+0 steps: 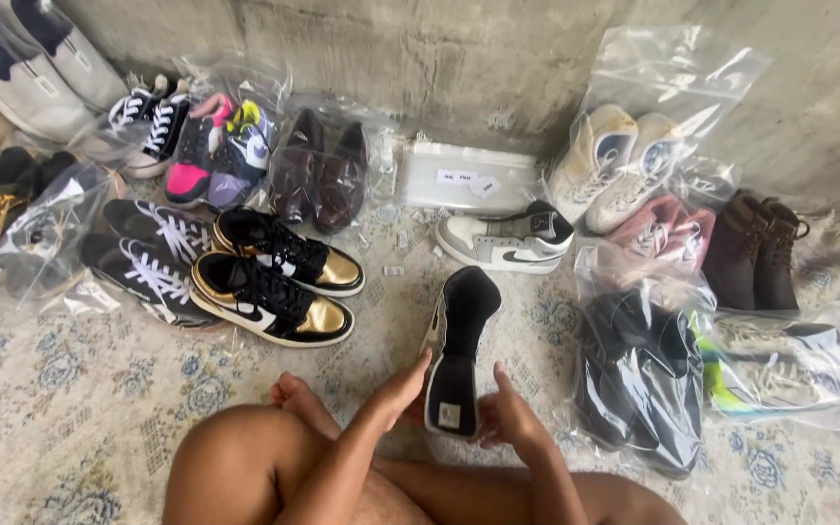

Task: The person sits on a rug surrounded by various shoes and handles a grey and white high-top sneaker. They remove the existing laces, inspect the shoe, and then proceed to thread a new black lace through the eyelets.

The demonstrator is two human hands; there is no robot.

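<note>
Both the left hand (pixel 402 386) and right hand (pixel 506 412) loosely cup the grey-and-black sneaker (pixel 458 350), upended over the patterned rug (pixel 70 389); with so light a clasp, it risks tipping onto the bagged black shoes (pixel 639 379).

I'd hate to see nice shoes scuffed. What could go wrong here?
The high-top sneaker stands on end between the left hand and right hand, so it might tip onto the rug. The gold-and-black pair lies unbagged and could pick up dust.
</note>
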